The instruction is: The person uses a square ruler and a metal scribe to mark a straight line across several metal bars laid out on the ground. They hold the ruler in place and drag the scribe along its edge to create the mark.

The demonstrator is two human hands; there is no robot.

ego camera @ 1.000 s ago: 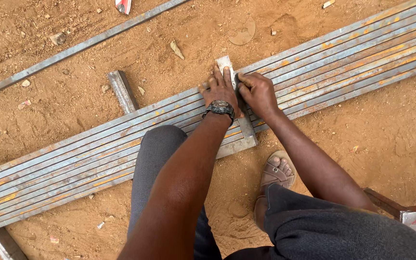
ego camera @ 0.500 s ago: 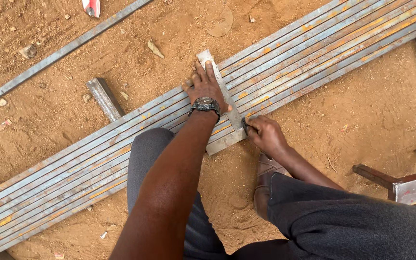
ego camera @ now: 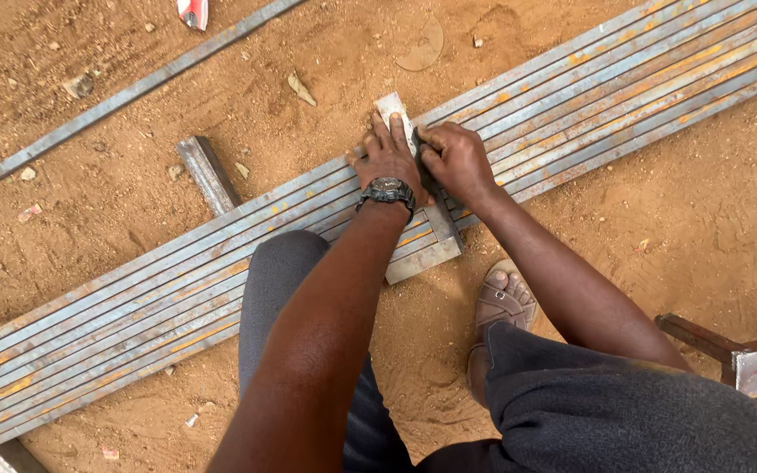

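The right hand (ego camera: 457, 158) closes around a small dark object, mostly hidden, so its kind is unclear. The left hand (ego camera: 387, 158), fingers spread flat, presses down a grey metal try square (ego camera: 427, 236). Its blade lies across the bundle of rusty steel bars (ego camera: 133, 307), which run diagonally on the sandy ground (ego camera: 676, 219).

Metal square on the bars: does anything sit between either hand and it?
Nothing visible does. The left hand presses flat on the metal square, and the right hand rests against its blade, both over the row of steel bars.
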